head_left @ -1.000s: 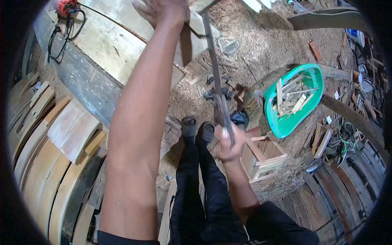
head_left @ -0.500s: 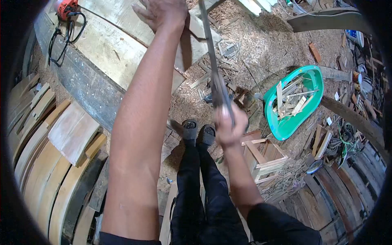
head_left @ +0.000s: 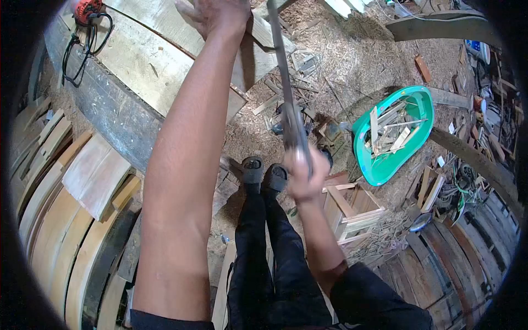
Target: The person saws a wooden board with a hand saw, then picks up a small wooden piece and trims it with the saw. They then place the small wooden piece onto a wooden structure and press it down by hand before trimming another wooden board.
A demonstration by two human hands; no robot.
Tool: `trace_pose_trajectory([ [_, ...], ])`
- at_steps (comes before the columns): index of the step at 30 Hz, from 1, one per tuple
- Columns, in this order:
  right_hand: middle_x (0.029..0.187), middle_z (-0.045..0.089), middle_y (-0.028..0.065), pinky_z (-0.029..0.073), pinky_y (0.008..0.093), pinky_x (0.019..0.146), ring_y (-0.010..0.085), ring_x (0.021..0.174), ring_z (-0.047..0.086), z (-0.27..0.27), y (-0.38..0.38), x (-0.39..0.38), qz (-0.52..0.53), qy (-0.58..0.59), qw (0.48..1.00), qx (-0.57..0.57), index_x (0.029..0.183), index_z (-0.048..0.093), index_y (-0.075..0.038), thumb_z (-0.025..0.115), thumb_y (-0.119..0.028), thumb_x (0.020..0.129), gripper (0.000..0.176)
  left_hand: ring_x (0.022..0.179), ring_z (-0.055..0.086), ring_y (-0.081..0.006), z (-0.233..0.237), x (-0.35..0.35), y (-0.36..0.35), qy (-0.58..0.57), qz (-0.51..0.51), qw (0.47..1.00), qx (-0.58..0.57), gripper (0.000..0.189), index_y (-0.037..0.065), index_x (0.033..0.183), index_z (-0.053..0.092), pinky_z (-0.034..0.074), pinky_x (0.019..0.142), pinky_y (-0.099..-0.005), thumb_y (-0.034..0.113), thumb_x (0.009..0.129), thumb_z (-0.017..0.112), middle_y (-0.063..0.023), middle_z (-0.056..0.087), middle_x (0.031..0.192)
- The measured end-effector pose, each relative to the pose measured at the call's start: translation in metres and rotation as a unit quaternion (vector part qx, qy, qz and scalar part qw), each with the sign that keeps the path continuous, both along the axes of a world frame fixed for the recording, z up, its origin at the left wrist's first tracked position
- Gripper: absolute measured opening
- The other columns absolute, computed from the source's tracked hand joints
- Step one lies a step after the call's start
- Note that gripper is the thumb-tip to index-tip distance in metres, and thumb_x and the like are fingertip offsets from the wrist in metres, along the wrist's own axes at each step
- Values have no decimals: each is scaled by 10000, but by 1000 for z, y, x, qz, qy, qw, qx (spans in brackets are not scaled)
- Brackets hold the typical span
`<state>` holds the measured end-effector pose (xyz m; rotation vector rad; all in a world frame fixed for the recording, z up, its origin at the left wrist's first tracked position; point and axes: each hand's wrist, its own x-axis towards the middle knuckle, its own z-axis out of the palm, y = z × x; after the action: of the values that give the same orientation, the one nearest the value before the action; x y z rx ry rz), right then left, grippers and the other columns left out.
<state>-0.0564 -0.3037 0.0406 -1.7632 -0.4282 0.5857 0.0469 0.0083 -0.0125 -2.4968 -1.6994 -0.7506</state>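
Note:
My right hand (head_left: 303,171) is wrapped round the handle end of a handsaw (head_left: 287,93), slightly blurred. Its long dark blade is seen almost edge-on and runs up past the top of the view. At the top, my left hand (head_left: 217,15) rests on the pale wooden boards (head_left: 148,65) with some fingers stretched out to the left. The other fingers are cut off by the frame edge. The blade passes to the right of my left hand, beside the board ends. Where its teeth meet wood is hard to make out.
A red power tool (head_left: 87,10) with a black cord lies at the upper left. A green tub (head_left: 379,179) of wood scraps stands right, near a small wooden frame (head_left: 357,217). Stacked planks (head_left: 82,220) line the left. Shavings and offcuts cover the floor around my feet.
My right hand has shifted slightly down toward my body with the handsaw. My left hand stays on the boards, and the whole view has moved a little.

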Motion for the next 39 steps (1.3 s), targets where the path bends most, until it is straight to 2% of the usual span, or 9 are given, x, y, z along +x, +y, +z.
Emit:
trace_pose_trajectory([
  [6,587,502,-4,331,242,498,75,529,451,2,5,7,10,-9,1000,22,745,561,-11,519,-370,943,411,1496,239,-262,-3,4,6,-6,11,999,-30,623,-9,1503,339,163,1201,-481,215,928,429,-159,291,1602],
  [7,543,420,20,339,295,461,113,480,422,-4,25,17,-3,19,999,40,701,497,-34,553,-223,930,302,1496,237,-261,0,1,7,4,11,999,-34,623,-4,1507,336,158,1203,-480,216,930,427,-156,291,1602],
  [12,557,486,34,408,290,477,136,477,497,9,-23,-18,1,-26,1000,5,760,591,-14,573,-283,906,307,1497,237,-263,12,3,-2,-34,6,998,-58,621,-4,1507,335,158,1202,-491,215,933,425,-156,293,1603],
  [13,586,473,-11,302,253,477,62,529,425,14,-27,-31,-29,25,999,8,855,624,26,539,-390,910,428,1497,239,-265,10,3,1,-45,7,998,-47,621,-10,1505,336,160,1201,-494,214,932,424,-158,294,1602],
  [17,595,469,-7,276,244,466,61,526,415,-6,20,9,-6,9,999,34,767,545,-7,525,-377,935,406,1499,235,-268,7,1,4,-15,3,999,-45,627,-18,1507,324,148,1206,-493,216,935,428,-171,286,1603],
  [24,567,459,35,373,305,490,163,503,476,13,-27,-25,-20,-38,999,32,679,513,-36,545,-235,911,307,1494,248,-271,12,3,7,-51,8,998,-28,618,-29,1491,350,154,1205,-489,207,925,429,-175,302,1595],
  [31,609,461,-17,292,261,490,67,541,389,-7,5,5,10,11,999,34,706,478,-32,515,-312,968,385,1492,251,-273,14,1,4,-30,9,998,-57,605,-26,1476,379,157,1205,-483,203,917,410,-176,307,1592],
  [33,563,467,23,384,301,476,127,491,471,3,-33,-25,-1,-36,999,28,702,538,-26,566,-233,898,286,1492,250,-275,11,3,2,-32,8,998,-48,610,-28,1479,370,153,1207,-483,205,916,410,-175,299,1596],
  [39,549,435,67,375,318,467,146,465,471,-14,28,14,1,-12,1000,-4,730,522,-43,556,-254,916,283,1499,232,-272,16,0,1,-22,0,997,-71,649,-22,1495,343,133,1214,-468,215,900,448,-177,284,1601],
])
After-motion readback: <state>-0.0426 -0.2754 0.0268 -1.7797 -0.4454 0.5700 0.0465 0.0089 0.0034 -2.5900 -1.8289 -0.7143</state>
